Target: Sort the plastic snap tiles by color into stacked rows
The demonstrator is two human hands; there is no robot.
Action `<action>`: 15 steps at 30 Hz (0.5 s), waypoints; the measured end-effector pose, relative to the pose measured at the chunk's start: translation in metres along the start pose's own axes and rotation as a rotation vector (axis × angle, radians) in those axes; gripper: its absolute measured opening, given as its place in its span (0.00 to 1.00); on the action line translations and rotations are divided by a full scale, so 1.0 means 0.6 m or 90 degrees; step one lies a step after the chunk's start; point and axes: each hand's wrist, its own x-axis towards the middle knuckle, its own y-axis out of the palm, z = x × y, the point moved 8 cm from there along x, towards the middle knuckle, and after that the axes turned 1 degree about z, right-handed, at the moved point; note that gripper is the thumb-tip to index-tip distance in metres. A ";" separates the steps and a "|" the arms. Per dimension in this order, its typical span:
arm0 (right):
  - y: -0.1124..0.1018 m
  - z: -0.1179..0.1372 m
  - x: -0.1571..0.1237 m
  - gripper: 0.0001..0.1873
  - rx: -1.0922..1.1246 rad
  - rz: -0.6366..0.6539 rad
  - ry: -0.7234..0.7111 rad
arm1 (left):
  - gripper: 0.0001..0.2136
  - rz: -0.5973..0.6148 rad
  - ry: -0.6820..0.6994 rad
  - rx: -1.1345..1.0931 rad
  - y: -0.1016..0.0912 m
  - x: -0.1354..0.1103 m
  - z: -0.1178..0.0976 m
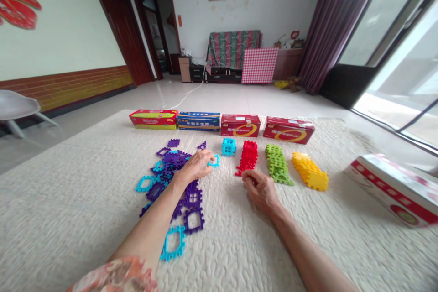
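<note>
My left hand (198,164) reaches over the pile and pinches a light blue plastic building piece (214,160) with notched edges. Beneath and around that forearm lies a loose heap of purple pieces (194,220) mixed with light blue ones (173,243). My right hand (260,187) is curled closed on the mat, just in front of the red pieces (249,155); nothing shows in its fingers. Beyond my left hand stands a small light blue stack (229,147). Rows of green pieces (277,164) and yellow pieces (310,171) lie to the right.
Along the back of the quilted mat (85,182) stand a red-and-yellow box (153,119), a blue box (199,121) and two red boxes (240,125). A white-and-red carton (393,189) sits at the right. A white chair (20,105) is far left.
</note>
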 end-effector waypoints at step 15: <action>0.000 0.004 0.002 0.10 0.003 0.004 0.011 | 0.11 -0.148 0.081 0.100 0.013 0.073 -0.040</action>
